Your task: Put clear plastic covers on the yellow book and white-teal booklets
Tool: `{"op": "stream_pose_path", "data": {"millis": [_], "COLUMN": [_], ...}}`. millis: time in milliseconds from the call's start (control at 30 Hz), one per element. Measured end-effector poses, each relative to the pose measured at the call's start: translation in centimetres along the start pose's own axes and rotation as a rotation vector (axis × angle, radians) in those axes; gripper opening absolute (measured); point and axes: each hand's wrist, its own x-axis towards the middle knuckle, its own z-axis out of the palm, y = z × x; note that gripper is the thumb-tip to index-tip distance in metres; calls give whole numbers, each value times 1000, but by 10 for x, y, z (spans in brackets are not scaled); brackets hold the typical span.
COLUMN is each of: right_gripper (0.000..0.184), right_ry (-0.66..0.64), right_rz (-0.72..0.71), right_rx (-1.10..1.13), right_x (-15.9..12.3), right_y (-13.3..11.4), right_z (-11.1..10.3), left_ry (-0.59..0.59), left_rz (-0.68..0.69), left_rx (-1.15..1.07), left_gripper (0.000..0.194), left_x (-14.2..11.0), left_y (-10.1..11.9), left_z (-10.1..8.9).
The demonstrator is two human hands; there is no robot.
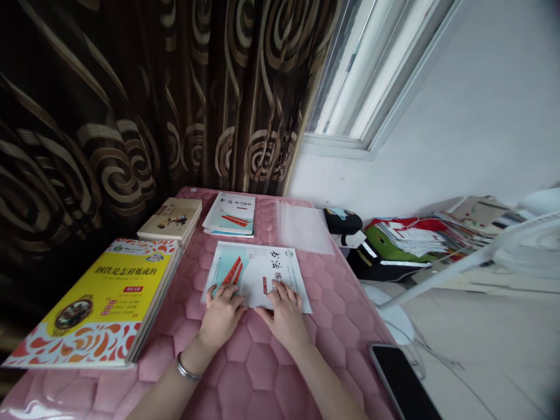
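A thin white and teal workbook lies flat in the middle of a pink quilted table cover. My left hand rests on its near left corner, fingers stretched flat on the cover. My right hand lies beside it on the near right part, fingers also flat and slightly spread. Neither hand grips anything. A silver bangle sits on my left wrist.
A yellow book on a stack lies at the left, a beige book and another teal workbook behind. A clear plastic sleeve lies at the back right. A dark phone sits at the right edge. Clutter and a white fan stand on the floor.
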Motion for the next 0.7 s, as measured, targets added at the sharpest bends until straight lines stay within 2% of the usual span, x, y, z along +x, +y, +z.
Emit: {"op": "stream_pose_path", "data": {"millis": [133, 333, 533, 700], "right_gripper": [27, 28, 28, 35], "right_ry": [-3, -13, -16, -67], "right_rz": [51, 161, 94, 91], "right_rx": [-44, -40, 59, 125], "right_x": [-6, -18, -28, -28], "right_y": [20, 64, 97, 106], "right_z": [-8, -17, -19, -19], "left_ry": [24, 44, 19, -11], "left_rz": [-71, -240, -236, -240], "left_rx": [43, 134, 111, 51], "left_gripper": [13, 17, 19, 25], "left_x": [-3, -10, -12, -13], "left_y": [-13, -37, -47, -53], "left_z": [-7, -18, -22, -20]}}
